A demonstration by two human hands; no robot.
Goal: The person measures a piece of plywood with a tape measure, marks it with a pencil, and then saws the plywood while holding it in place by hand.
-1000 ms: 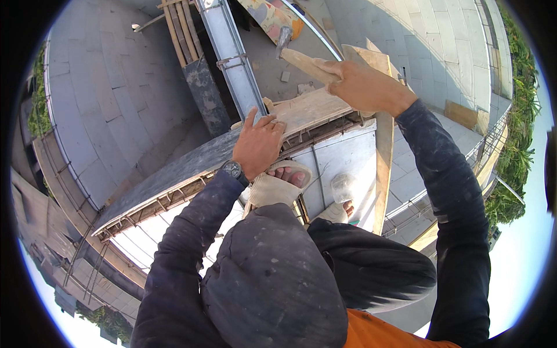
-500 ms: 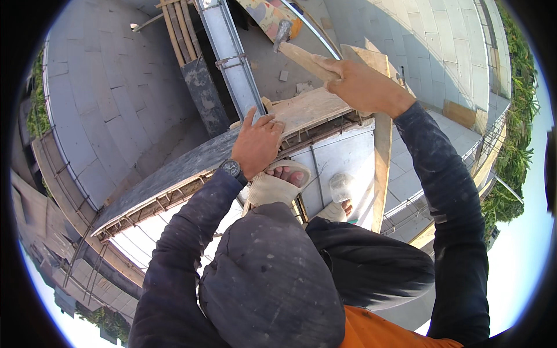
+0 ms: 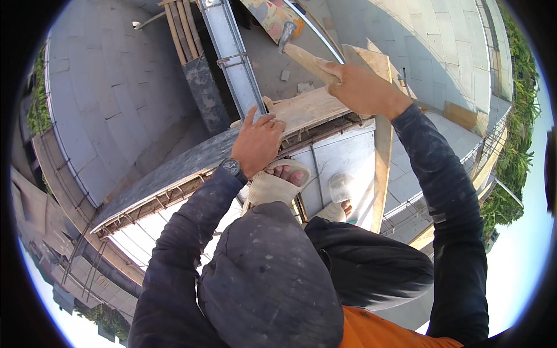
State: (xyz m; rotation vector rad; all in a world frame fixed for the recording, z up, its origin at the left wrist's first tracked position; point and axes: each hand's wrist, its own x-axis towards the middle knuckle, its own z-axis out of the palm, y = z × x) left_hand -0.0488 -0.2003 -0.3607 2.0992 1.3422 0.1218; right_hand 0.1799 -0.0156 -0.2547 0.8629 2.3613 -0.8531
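My right hand [image 3: 364, 90] is closed round the wooden handle of a hammer [image 3: 307, 64]. The hammer's grey metal head points to the far left, raised above the board. My left hand [image 3: 259, 142], with a watch at its wrist, lies on the upper edge of a long plywood board [image 3: 316, 105], its fingers apart and the index stretched forward. I see nothing held in it. Just beyond those fingertips ends a long grey metal channel beam [image 3: 235, 61]. Reinforcing bars [image 3: 304, 138] show under the board's near edge.
My sandalled feet [image 3: 281, 182] stand on narrow footing beside the rebar. An upright timber [image 3: 382, 168] rises at the right of the board. Deep below lies a floor [image 3: 272, 75] between grey block walls [image 3: 116, 75]. Wooden poles [image 3: 183, 32] lean at the far left.
The hammer and my right hand have shifted very slightly to the right. My left hand stays in the same spot on the board.
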